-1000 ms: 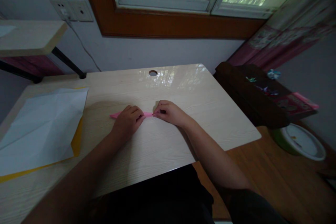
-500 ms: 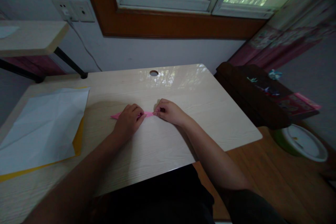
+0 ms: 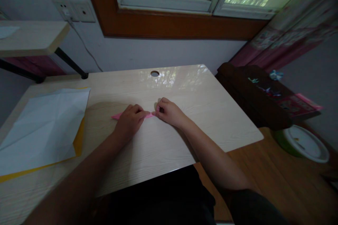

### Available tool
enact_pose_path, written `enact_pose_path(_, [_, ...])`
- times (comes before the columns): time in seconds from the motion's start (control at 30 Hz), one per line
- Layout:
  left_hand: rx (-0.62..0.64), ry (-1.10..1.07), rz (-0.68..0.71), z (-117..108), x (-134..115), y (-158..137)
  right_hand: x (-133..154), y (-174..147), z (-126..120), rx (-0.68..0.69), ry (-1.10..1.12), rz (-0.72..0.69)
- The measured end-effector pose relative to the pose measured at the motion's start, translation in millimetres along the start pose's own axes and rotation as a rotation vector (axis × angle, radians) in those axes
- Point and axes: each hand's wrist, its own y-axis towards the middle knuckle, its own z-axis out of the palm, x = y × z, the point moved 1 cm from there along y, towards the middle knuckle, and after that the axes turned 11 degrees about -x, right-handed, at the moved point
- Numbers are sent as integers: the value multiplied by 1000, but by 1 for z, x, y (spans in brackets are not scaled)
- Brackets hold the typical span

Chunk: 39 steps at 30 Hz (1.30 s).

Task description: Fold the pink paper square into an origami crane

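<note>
A narrow strip of folded pink paper lies across the desk, its pointed left end sticking out past my left hand. That hand holds the paper down from above, thumb and fingers bent over it, and hides its middle. Close by on the right, my right hand pinches the paper's right end between thumb and forefinger. Only a short pink piece shows between the two hands. The fingertips of both hands nearly meet there.
A light wood-grain desk fills the middle. White creased paper on a yellow sheet lies at left, below a raised shelf. A round cable hole sits near the back. A brown cabinet stands beyond the right edge.
My left thumb has slid right along the paper and straightened, closer to my right fingers. My right hand has shifted slightly, and less pink shows between the hands.
</note>
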Motion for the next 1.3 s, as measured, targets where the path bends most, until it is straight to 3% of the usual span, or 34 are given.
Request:
enact_pose_path(0.37, [2,129,168,-8,-7,0,-7,0,2,-12,86,-13])
enact_pose_path(0.73, [-3,180,180,-7,-8,0,-26,-1,-13,20,171,-62])
enact_pose_path(1.3, [33,156,162,-8,-8,-1,-16,-2,-11,23,186,-5])
